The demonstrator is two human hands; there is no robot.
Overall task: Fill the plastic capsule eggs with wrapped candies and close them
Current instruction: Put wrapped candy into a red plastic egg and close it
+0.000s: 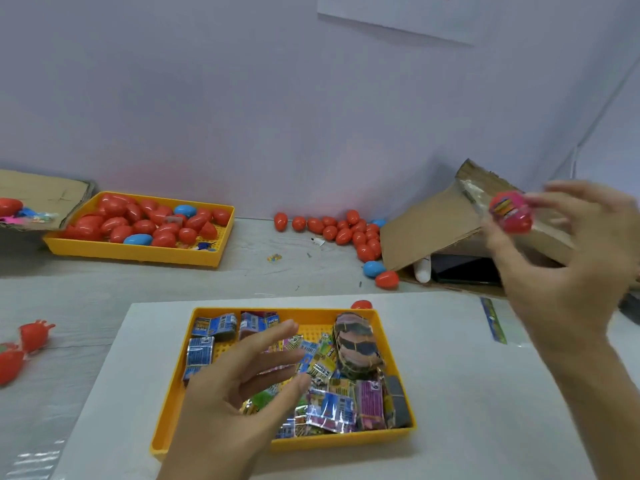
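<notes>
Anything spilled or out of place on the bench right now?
Yes. A loose row of red eggs lies on the bare table by the wall, outside the far tray. A small candy sits stray nearby. The cardboard box is tipped on its side.

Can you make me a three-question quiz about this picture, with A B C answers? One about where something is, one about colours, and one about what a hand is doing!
1. Where are the wrapped candies?
A. In the near yellow tray
B. In the cardboard box
C. On the wall

2. What colours are the eggs in the far yellow tray?
A. All green
B. Red and blue
C. Yellow and white

3. What is the right hand doing?
A. Lying flat on the table
B. Holding a red egg up
C. Pressing on the tray

Answers:
1 A, the wrappers fill the near yellow tray.
2 B, mostly red, a few blue.
3 B, its fingers grip the red egg above the cardboard box.
</notes>
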